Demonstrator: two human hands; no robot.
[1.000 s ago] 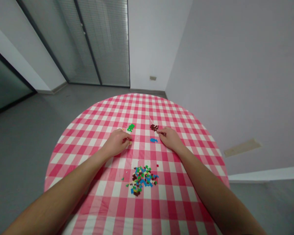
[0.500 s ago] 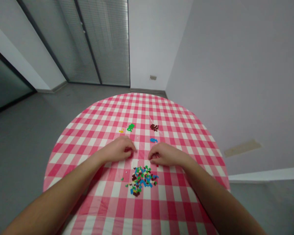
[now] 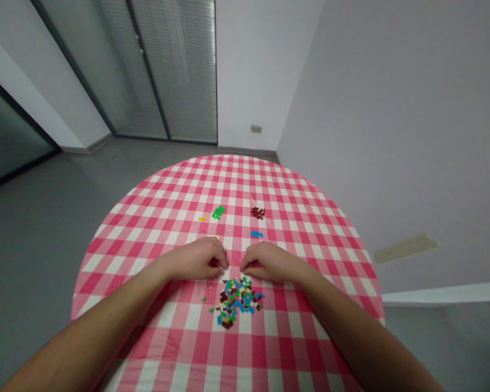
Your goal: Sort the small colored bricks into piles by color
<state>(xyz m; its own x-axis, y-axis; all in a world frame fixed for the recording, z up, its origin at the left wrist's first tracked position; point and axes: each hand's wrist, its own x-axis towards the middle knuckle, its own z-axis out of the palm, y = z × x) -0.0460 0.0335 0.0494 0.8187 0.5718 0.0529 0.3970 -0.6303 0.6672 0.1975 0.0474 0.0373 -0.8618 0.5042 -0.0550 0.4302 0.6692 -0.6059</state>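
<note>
A mixed pile of small building-brick-like pieces (image 3: 237, 302) in green, blue, brown and pale colours lies on the checked tablecloth, nearest to both hands. Just beyond its upper left edge is my left hand (image 3: 200, 258), fingers curled toward the thumb. My right hand (image 3: 271, 261) faces it from the other side, its fingertips pinched together above the pile. Whatever either pinch holds is too small to make out. Past the hands are a little green heap (image 3: 218, 212), a few yellow pieces (image 3: 203, 219), a brown heap (image 3: 257, 213) and a blue heap (image 3: 256, 234).
The round table wears a red and white checked cloth (image 3: 179, 348). A few stray green pieces (image 3: 204, 299) lie left of the pile. Behind stand a glass partition (image 3: 179, 81) with blinds and a white wall (image 3: 375, 120) on the right.
Both hands have come closer to me, toward the pile, and the right one has also shifted left. Pale pieces show beyond my left hand, where it was before.
</note>
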